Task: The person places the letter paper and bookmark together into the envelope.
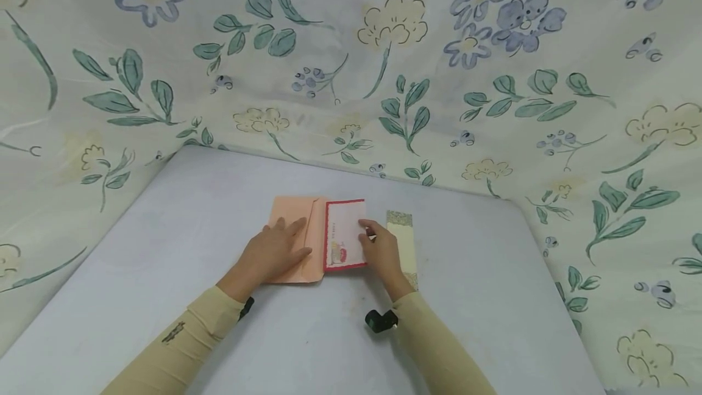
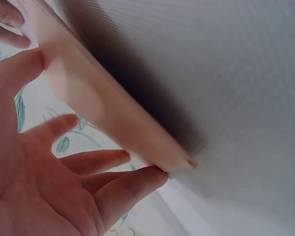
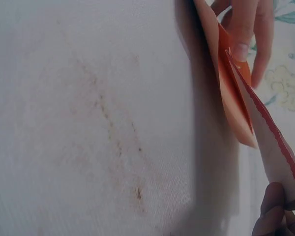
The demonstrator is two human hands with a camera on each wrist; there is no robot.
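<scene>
A peach-orange envelope (image 1: pixel 290 207) lies on the table with its flap side to the right. My left hand (image 1: pixel 270 255) rests on it, fingers spread; in the left wrist view the fingertips touch the envelope (image 2: pixel 98 101). A white card with a red scalloped border (image 1: pixel 344 221) and a small printed picture meets the envelope's right edge. Its outer edge is pinched between the thumb and fingers of my right hand (image 1: pixel 385 255). From the right wrist, the card (image 3: pixel 271 147) is tilted, its far end at the gaping envelope mouth; how far inside, I cannot tell.
A cream strip with glittery gold ends (image 1: pixel 407 245) lies right of the card, partly behind the right hand. A black wrist device (image 1: pixel 381 320) shows by the right sleeve. The white tabletop (image 1: pixel 482 297) meets a floral cloth (image 1: pixel 340 78) at the back and sides.
</scene>
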